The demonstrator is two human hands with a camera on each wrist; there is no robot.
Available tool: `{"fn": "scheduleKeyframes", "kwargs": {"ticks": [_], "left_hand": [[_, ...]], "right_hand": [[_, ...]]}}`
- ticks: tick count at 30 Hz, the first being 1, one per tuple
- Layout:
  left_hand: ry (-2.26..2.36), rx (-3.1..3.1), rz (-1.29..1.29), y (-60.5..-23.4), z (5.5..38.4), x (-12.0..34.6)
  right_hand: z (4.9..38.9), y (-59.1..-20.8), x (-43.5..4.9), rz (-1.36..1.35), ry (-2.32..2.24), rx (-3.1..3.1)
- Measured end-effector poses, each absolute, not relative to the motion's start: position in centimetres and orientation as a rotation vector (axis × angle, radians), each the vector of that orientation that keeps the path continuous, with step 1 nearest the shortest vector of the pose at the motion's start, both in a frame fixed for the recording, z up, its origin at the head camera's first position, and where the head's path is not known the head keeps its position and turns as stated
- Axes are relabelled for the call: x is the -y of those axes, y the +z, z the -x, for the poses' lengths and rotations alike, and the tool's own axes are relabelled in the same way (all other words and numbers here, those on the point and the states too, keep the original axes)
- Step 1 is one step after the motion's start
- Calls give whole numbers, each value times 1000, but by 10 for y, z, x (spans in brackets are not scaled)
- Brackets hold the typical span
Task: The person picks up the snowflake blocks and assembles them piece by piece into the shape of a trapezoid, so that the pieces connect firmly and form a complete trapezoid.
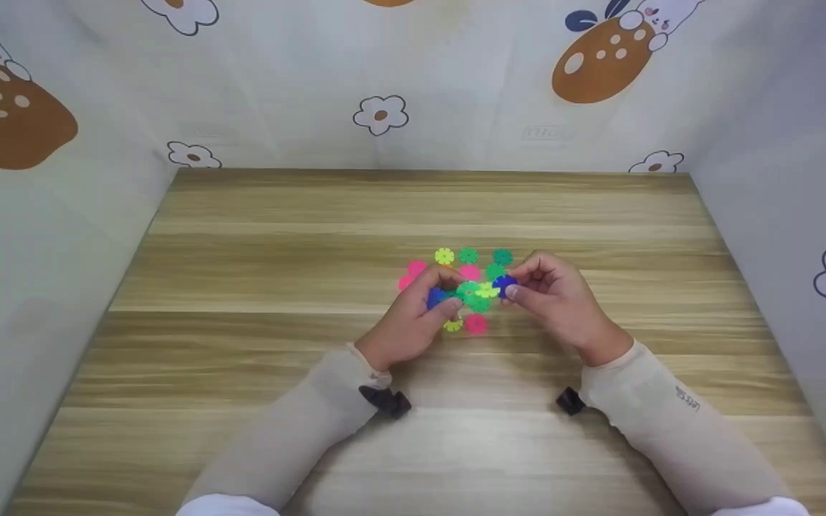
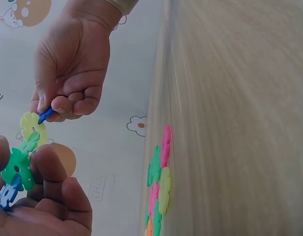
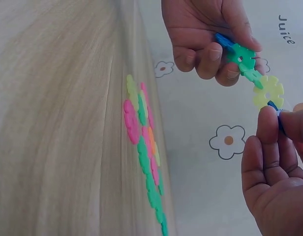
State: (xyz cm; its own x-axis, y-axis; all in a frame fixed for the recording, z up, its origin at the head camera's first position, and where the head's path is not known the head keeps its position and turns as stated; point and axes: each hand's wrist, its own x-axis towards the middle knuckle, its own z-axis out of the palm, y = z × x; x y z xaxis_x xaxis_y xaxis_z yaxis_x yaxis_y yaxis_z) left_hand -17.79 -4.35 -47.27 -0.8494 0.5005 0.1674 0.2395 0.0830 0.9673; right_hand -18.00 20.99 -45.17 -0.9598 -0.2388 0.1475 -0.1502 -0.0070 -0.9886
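Both hands hold a short chain of notched plastic snowflake discs above the table. My left hand (image 1: 413, 315) pinches it at a green disc (image 2: 17, 169), with a blue disc (image 2: 9, 192) at that end inside the curled fingers. Between the hands come another green disc (image 2: 30, 142) and a yellow disc (image 3: 268, 92). My right hand (image 1: 560, 304) pinches a dark blue disc (image 1: 505, 286) between thumb and forefinger; its edge meets the yellow disc. How deep the notches sit in each other, I cannot tell.
Several loose discs lie on the wooden table (image 1: 241, 344) under and beyond the hands, among them a yellow disc (image 1: 444, 256), a teal disc (image 1: 502, 256) and a pink disc (image 1: 476, 324). Patterned cloth walls (image 1: 284, 86) stand at the back and both sides.
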Motion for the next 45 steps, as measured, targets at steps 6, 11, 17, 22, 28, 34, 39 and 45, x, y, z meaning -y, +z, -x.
{"fn": "scheduleKeyframes", "kwargs": {"ticks": [6,11,17,22,28,34,39,45], "left_hand": [[1863,-2172,-713,-473,179,43],[1854,-2204,-695,-475,180,43],[1919,-2197,-643,-475,180,43],[1968,-2160,-642,-473,180,43],[2013,-2128,-665,-473,180,42],[2010,-2138,-643,-474,180,42],[1997,-2120,-641,-474,181,42],[1971,-2141,-651,-475,180,44]], "right_hand": [[181,-451,-210,416,-2133,-2134],[185,-452,-214,389,-2021,-2157],[192,-459,-218,369,-1706,-2285],[192,-466,-216,539,-1263,-2404],[189,-469,-212,709,-1004,-2378],[187,-467,-212,748,-887,-2403],[187,-465,-213,687,-873,-2438],[187,-466,-213,680,-840,-2486]]}}
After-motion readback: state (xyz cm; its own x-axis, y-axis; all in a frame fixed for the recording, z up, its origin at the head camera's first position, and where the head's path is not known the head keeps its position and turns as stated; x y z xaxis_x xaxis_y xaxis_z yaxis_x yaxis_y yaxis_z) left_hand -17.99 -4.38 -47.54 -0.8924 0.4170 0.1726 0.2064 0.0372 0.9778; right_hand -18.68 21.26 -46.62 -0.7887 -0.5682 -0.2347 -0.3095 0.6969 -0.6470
